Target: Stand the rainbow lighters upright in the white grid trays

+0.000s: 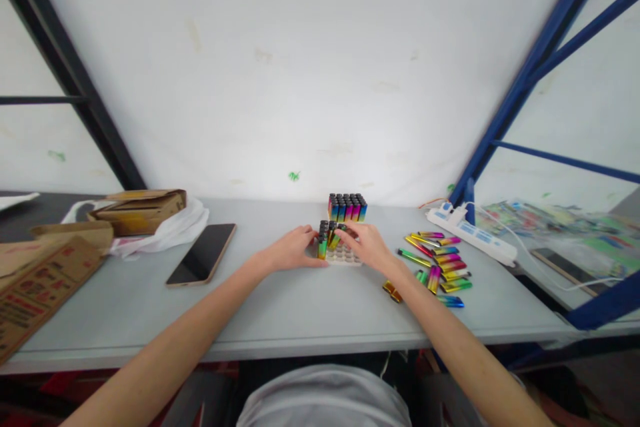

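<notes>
A white tray [345, 255] with rows of round hollows sits on the table in front of me. Upright lighters [323, 245] with black tops and shiny green-gold bodies fill its left side. My left hand [293, 249] holds the tray's left edge, thumb along the front corner and fingers beside the lighters. Over the tray, my right hand [369, 247] pinches a slightly tilted green-gold lighter [334, 239] next to the standing ones. Several loose lighters [434, 271] in gold, pink, green, red and blue lie to the right, some hidden behind my right forearm.
Behind the tray stands a block of upright lighters [348, 208]. A phone [203, 255] lies at left, near a white plastic bag [170, 232] and cardboard boxes [45, 287]. At right are a power strip [473, 233], its cable and a blue metal frame [525, 80].
</notes>
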A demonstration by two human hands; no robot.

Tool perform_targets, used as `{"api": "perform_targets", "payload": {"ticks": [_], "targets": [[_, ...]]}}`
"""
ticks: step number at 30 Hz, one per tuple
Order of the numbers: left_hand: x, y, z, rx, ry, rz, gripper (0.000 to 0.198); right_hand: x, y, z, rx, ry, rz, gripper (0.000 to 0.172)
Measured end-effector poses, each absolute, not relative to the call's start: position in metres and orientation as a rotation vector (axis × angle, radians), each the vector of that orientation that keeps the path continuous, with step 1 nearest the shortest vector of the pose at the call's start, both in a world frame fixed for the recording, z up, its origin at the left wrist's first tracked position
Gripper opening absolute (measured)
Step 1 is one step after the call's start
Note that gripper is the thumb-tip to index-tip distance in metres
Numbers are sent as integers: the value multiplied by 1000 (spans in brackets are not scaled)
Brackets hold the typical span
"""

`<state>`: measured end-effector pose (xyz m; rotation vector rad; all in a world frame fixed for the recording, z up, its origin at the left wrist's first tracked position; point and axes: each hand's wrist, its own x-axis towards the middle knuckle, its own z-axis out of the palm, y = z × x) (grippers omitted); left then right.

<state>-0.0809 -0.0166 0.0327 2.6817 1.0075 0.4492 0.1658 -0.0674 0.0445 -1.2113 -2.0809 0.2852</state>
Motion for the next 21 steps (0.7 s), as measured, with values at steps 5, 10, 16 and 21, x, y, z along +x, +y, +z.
{"api": "perform_targets", "payload": {"ticks": [5, 10, 16, 21], "targets": [[-80, -18, 34, 2667, 1009, 451, 57, 167, -66, 45, -1183, -2199, 338, 29], [-81, -19, 35, 2661, 1005, 448, 59, 163, -66, 46, -1185, -2320, 215, 22], [-82, -18, 34, 2654, 1008, 439, 61, 162, -65, 48, -1238, -2362, 162, 17], [-82, -19, 35, 2646, 1005, 458, 60, 154, -70, 45, -1467, -2344, 10, 28]]}}
